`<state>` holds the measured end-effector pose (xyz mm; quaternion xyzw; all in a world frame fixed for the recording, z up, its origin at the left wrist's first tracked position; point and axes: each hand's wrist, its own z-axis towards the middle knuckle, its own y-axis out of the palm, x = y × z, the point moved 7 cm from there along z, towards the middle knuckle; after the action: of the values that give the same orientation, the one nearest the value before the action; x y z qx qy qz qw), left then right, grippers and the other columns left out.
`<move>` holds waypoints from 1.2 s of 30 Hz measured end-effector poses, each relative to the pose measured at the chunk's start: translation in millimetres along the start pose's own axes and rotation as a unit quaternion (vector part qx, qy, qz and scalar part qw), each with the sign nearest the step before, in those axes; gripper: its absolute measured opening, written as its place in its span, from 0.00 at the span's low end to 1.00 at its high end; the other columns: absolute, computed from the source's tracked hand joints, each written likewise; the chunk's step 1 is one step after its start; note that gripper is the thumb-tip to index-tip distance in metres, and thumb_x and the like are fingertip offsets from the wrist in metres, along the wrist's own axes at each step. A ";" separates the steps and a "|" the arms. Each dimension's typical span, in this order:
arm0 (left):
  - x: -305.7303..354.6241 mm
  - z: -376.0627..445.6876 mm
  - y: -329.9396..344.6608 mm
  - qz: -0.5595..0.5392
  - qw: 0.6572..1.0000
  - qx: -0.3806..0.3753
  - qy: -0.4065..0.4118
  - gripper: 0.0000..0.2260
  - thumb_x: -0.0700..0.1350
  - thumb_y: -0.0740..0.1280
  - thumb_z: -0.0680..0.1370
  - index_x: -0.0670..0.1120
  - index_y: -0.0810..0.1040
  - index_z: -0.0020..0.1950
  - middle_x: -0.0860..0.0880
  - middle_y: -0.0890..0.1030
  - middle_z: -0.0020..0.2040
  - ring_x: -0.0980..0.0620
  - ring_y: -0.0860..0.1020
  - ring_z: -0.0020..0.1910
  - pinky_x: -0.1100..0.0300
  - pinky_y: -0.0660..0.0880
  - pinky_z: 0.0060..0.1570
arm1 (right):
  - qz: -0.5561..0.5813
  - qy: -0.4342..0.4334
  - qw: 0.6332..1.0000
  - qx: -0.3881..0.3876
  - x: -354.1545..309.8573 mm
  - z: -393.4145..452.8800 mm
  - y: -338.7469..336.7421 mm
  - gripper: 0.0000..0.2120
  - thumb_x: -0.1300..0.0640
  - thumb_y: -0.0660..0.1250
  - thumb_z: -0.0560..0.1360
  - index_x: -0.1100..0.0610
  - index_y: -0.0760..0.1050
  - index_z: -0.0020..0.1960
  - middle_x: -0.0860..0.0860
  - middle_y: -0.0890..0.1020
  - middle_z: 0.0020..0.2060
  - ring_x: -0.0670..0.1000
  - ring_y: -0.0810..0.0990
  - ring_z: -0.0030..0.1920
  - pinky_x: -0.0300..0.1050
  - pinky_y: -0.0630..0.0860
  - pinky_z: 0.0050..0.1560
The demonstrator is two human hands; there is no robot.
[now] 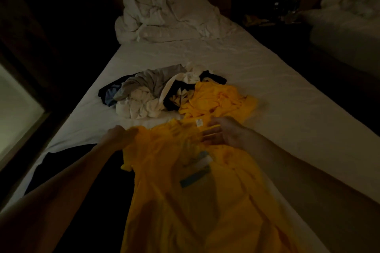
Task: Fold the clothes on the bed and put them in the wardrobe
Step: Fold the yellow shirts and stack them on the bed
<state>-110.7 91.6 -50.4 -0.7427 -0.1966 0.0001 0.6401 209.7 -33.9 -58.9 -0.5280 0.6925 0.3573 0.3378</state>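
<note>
I see a bright yellow short-sleeved cotton shirt (185, 201) spread lengthwise down the white-sheeted bed (287, 98), its collar end pointing to 12 o'clock and its body running toward 6 o'clock between my two arms. My left hand (118, 136) sits at the shirt's 10 o'clock corner, fingers curled around the shoulder edge beside the short sleeve. My right hand (223, 131) is at the 1 o'clock side of the collar, its fingers bent over the yellow fabric just beside a small white label; it grips the cloth there. A blue and white printed patch shows on the shirt's chest, just toward 6 o'clock from the right hand.

At 12 o'clock from both hands lies a second crumpled yellow garment (218, 98), touching the shirt's collar end. At its 9 o'clock is a loose heap of grey, white and dark clothes (144, 90), near the left hand but apart from it. A dark cloth (67, 162) lies under my left forearm. At the bed's far end, 12 o'clock, a rumpled white duvet (164, 10) is bunched up.
</note>
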 end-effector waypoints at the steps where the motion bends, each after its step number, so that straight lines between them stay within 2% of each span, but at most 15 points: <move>1: -3.3 2.0 5.0 0.029 0.999 -0.024 0.014 0.45 0.79 0.57 0.65 0.38 0.76 0.58 0.38 0.77 0.52 0.41 0.77 0.51 0.52 0.72 0.47 | -0.003 -0.017 1.000 0.011 3.6 0.5 -0.9 0.12 0.58 0.60 0.81 0.65 0.70 0.59 0.63 0.82 0.45 0.59 0.83 0.37 0.49 0.82 0.35; 4: 1.3 0.8 15.5 0.023 0.990 -0.080 0.113 0.14 0.55 0.68 0.76 0.43 0.79 0.47 0.43 0.79 0.46 0.47 0.77 0.43 0.56 0.72 0.42 | -0.031 -0.071 0.990 0.120 11.5 -0.3 -33.3 0.09 0.62 0.59 0.80 0.65 0.75 0.54 0.61 0.82 0.40 0.57 0.81 0.36 0.49 0.78 0.38; 7: 3.3 -3.0 17.6 -0.097 0.984 -0.064 0.135 0.05 0.45 0.66 0.79 0.44 0.76 0.46 0.43 0.78 0.44 0.46 0.75 0.42 0.57 0.69 0.41 | -0.270 -0.122 0.928 0.225 21.4 -11.2 -74.1 0.06 0.61 0.63 0.77 0.57 0.79 0.47 0.58 0.85 0.45 0.57 0.82 0.45 0.49 0.77 0.49; 9: 0.3 -8.4 14.7 -0.191 0.975 -0.059 0.102 0.07 0.41 0.63 0.79 0.43 0.73 0.40 0.40 0.76 0.40 0.44 0.75 0.40 0.55 0.70 0.39 | -0.379 -0.128 0.887 0.229 36.1 -21.7 -84.6 0.06 0.56 0.67 0.75 0.55 0.80 0.50 0.54 0.84 0.49 0.56 0.81 0.53 0.48 0.75 0.53; 12: 7.2 -20.6 -6.5 -0.178 0.982 0.010 0.057 0.11 0.37 0.61 0.78 0.42 0.68 0.35 0.41 0.72 0.35 0.42 0.75 0.41 0.54 0.68 0.38 | -0.402 -0.144 0.892 0.151 61.2 -38.9 -79.4 0.15 0.45 0.71 0.73 0.54 0.79 0.53 0.51 0.83 0.48 0.52 0.81 0.50 0.49 0.77 0.52; 15: 46.1 -42.1 -28.6 -0.171 0.979 0.071 0.087 0.05 0.39 0.64 0.77 0.39 0.73 0.42 0.40 0.76 0.39 0.41 0.76 0.44 0.53 0.70 0.41 | -0.477 -0.184 0.854 0.101 71.5 -47.0 -66.5 0.29 0.34 0.66 0.70 0.53 0.76 0.62 0.52 0.79 0.52 0.53 0.79 0.52 0.49 0.76 0.51; 18: 104.2 -72.0 -18.9 -0.305 0.941 -0.031 0.139 0.18 0.43 0.73 0.74 0.32 0.74 0.56 0.40 0.75 0.37 0.44 0.75 0.34 0.55 0.72 0.32 | -0.538 -0.198 0.814 0.096 79.5 -48.2 -56.9 0.25 0.42 0.68 0.74 0.50 0.72 0.68 0.55 0.78 0.57 0.57 0.77 0.57 0.50 0.74 0.55; 20: 136.8 -97.7 -16.0 -0.411 0.894 -0.087 0.157 0.17 0.49 0.74 0.73 0.40 0.74 0.52 0.43 0.77 0.38 0.47 0.78 0.33 0.55 0.76 0.29 | -0.547 -0.224 0.800 0.102 81.5 -54.8 -52.3 0.21 0.44 0.65 0.77 0.47 0.72 0.69 0.54 0.78 0.56 0.57 0.76 0.57 0.50 0.74 0.56; 24: 147.5 -115.9 -25.7 -0.458 0.872 -0.050 0.169 0.15 0.53 0.68 0.78 0.40 0.77 0.47 0.41 0.80 0.38 0.46 0.81 0.33 0.53 0.81 0.30 | -0.576 -0.231 0.777 0.107 84.7 -73.4 -60.4 0.20 0.46 0.63 0.79 0.45 0.68 0.70 0.51 0.75 0.57 0.55 0.72 0.59 0.52 0.70 0.58; 26: 128.2 -114.4 -20.5 -0.432 0.886 -0.052 0.159 0.15 0.52 0.67 0.79 0.39 0.77 0.44 0.39 0.80 0.40 0.46 0.80 0.30 0.54 0.79 0.30 | -0.572 -0.217 0.783 0.114 88.8 -83.5 -70.6 0.22 0.46 0.64 0.77 0.47 0.67 0.70 0.52 0.73 0.58 0.55 0.71 0.60 0.53 0.71 0.59; 29: 85.0 -125.0 3.2 -0.249 0.948 -0.088 0.180 0.14 0.49 0.68 0.79 0.38 0.77 0.42 0.40 0.80 0.38 0.46 0.78 0.30 0.55 0.77 0.31 | -0.531 -0.187 0.819 0.106 106.3 -105.7 -82.7 0.28 0.45 0.68 0.75 0.52 0.65 0.71 0.54 0.70 0.61 0.57 0.68 0.62 0.55 0.72 0.59; 31: 41.8 -150.9 32.4 -0.099 0.960 -0.213 0.155 0.15 0.50 0.69 0.78 0.41 0.74 0.40 0.41 0.78 0.35 0.47 0.76 0.28 0.57 0.74 0.29 | -0.515 -0.160 0.833 0.119 122.4 -125.2 -86.9 0.31 0.38 0.68 0.73 0.53 0.65 0.69 0.54 0.70 0.61 0.57 0.70 0.60 0.57 0.73 0.58; 33: -8.8 -190.5 61.2 0.017 0.929 -0.357 0.094 0.17 0.53 0.72 0.75 0.42 0.72 0.40 0.43 0.77 0.32 0.48 0.75 0.27 0.57 0.73 0.30 | -0.525 -0.132 0.826 0.157 136.7 -146.4 -89.3 0.32 0.35 0.66 0.73 0.54 0.64 0.66 0.55 0.72 0.60 0.58 0.74 0.57 0.56 0.75 0.56; 34: -29.7 -210.2 70.0 0.065 0.915 -0.392 0.072 0.18 0.54 0.73 0.73 0.41 0.74 0.44 0.42 0.80 0.36 0.46 0.79 0.32 0.54 0.76 0.33 | -0.542 -0.115 0.813 0.177 142.9 -157.8 -89.3 0.31 0.35 0.65 0.74 0.55 0.64 0.65 0.55 0.74 0.59 0.59 0.76 0.57 0.54 0.75 0.54; 36: -56.6 -245.1 80.0 0.117 0.909 -0.394 0.065 0.27 0.55 0.75 0.71 0.40 0.74 0.62 0.39 0.80 0.57 0.40 0.80 0.53 0.48 0.80 0.49 | -0.583 -0.080 0.781 0.211 155.1 -181.3 -87.9 0.29 0.35 0.63 0.75 0.56 0.65 0.63 0.56 0.75 0.59 0.60 0.77 0.57 0.52 0.73 0.52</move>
<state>-77.9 -166.3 -96.4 -0.9505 -0.0501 -0.0503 0.3025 245.5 -280.7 -108.4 -0.7156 0.2814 -0.0218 0.6390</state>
